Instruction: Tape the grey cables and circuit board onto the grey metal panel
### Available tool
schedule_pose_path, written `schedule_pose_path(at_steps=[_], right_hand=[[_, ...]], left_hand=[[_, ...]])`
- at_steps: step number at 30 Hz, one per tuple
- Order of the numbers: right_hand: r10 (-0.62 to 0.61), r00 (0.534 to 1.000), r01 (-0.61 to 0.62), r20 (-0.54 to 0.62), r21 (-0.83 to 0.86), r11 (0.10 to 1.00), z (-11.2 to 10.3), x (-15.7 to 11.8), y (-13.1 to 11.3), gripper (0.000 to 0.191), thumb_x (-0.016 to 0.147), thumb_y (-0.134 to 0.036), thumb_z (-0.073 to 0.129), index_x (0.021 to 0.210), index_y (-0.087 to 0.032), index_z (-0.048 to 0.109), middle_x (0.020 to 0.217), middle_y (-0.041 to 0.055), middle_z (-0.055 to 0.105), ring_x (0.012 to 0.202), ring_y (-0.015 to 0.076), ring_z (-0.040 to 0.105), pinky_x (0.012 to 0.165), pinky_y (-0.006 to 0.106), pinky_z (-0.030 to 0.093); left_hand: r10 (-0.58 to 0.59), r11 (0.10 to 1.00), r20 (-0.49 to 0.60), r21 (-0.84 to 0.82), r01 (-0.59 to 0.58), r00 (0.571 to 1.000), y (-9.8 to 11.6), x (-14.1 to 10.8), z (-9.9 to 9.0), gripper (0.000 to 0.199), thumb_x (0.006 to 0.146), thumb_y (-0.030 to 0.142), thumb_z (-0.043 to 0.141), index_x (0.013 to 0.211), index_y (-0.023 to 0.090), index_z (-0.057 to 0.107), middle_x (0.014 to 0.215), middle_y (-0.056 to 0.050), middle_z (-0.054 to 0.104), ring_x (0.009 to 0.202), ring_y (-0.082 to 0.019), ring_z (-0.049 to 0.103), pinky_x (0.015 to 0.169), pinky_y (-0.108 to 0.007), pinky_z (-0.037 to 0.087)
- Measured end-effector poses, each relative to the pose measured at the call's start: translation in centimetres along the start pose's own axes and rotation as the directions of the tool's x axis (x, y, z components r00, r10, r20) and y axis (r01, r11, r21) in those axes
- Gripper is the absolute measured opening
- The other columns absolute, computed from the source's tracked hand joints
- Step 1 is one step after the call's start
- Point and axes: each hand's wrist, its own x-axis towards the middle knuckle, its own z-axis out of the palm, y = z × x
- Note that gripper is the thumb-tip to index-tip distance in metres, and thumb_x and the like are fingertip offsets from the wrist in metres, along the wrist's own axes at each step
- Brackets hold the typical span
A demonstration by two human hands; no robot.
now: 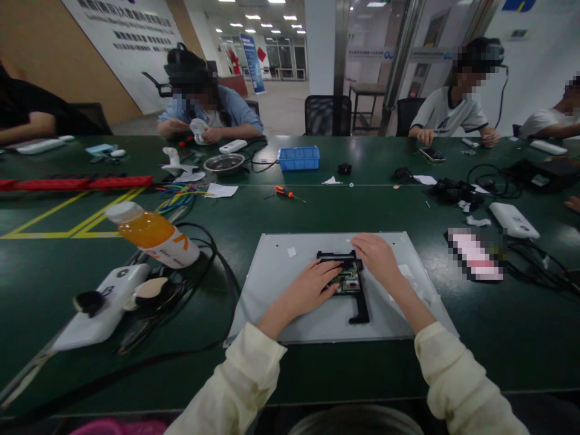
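A green circuit board (pixel 351 283) sits in a black plastic frame (pixel 361 307) on a pale grey panel. My left hand (pixel 312 289) lies over the board's left side, its fingers stretched out and resting on board and frame. At the frame's upper right corner is my right hand (pixel 374 254), thumb and fingers pinched together. Whatever is between those fingertips is too small to make out. A crumpled clear plastic bag (pixel 414 284) lies on the panel, partly behind my right forearm. Left of the frame, a small white paper square (pixel 292 251) rests on the panel.
The grey panel (pixel 267 314) lies on a dark green table. To the left are an orange drink bottle (pixel 151 234), a white power bank (pixel 102 305) and black cables. Beyond it are an orange screwdriver (pixel 285 192) and a blue basket (pixel 299 158). Several people sit around the table.
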Motion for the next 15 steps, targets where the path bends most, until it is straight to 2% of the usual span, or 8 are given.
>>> schedule_pose_path(at_steps=[5,10,15], right_hand=[[-0.031,0.998,0.03,0.051,0.028,0.999,1.5,0.6,-1.3,0.026,0.093,-0.018,0.047,0.105,-0.02,0.07,0.108,0.0096,0.072,0.109,0.0231,0.062,0.098,0.039,0.045],[-0.036,0.992,0.034,0.118,0.026,0.999,1.9,0.0,-1.1,0.024,0.091,-0.014,0.049,0.101,-0.018,0.071,0.107,0.0119,0.072,0.112,0.0243,0.062,0.1,0.04,0.043],[-0.026,0.988,0.02,0.155,0.04,0.999,2.1,-0.1,-0.8,0.022,0.089,-0.013,0.052,0.099,-0.019,0.071,0.106,0.0105,0.073,0.107,0.0225,0.064,0.098,0.038,0.044]], left_hand=[[0.018,1.0,-0.022,0.0,-0.018,1.0,0.0,-0.1,0.1,0.038,0.098,0.029,0.041,0.135,0.022,0.049,0.141,-0.007,0.051,0.133,-0.021,0.044,0.116,-0.043,0.027],[0.02,1.0,-0.027,-0.002,-0.02,0.999,-0.1,-0.1,0.3,0.038,0.098,0.029,0.042,0.134,0.021,0.049,0.141,-0.008,0.05,0.133,-0.02,0.044,0.116,-0.041,0.027],[0.012,1.0,-0.023,0.0,-0.012,1.0,-0.1,-0.1,0.3,0.037,0.098,0.029,0.042,0.133,0.021,0.05,0.141,-0.007,0.051,0.133,-0.02,0.044,0.115,-0.041,0.028]])
